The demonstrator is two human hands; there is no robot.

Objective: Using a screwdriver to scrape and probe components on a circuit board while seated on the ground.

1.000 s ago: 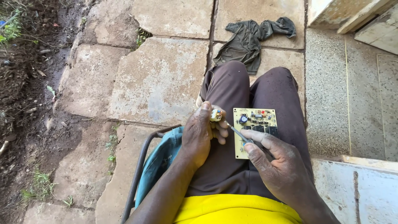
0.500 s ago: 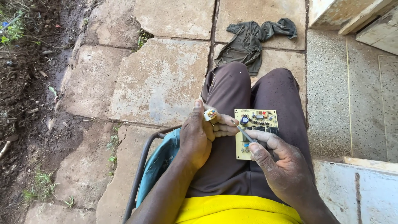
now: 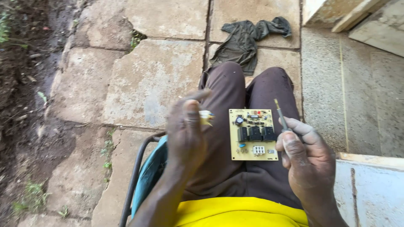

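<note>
A yellow circuit board [image 3: 253, 134] with black components lies flat on my right thigh. My left hand [image 3: 187, 130] is raised just left of the board, blurred, pinching a small pale part [image 3: 206, 117] between its fingers. My right hand [image 3: 305, 157] is lifted off to the board's right and grips a thin metal-tipped tool [image 3: 280, 115] that points up and away from me. Neither hand touches the board.
I sit on a metal-framed chair [image 3: 135, 176] with a teal seat [image 3: 149, 176]. Stone paving [image 3: 155, 80] lies ahead, with a dark rag [image 3: 248, 38] on it past my knees. Bare soil [image 3: 25, 84] runs along the left; a concrete step [image 3: 370, 185] is on the right.
Both hands have pulled away from the board: my left hand moved up and left with the small part, my right hand drew the tool off to the right. The view came closer.
</note>
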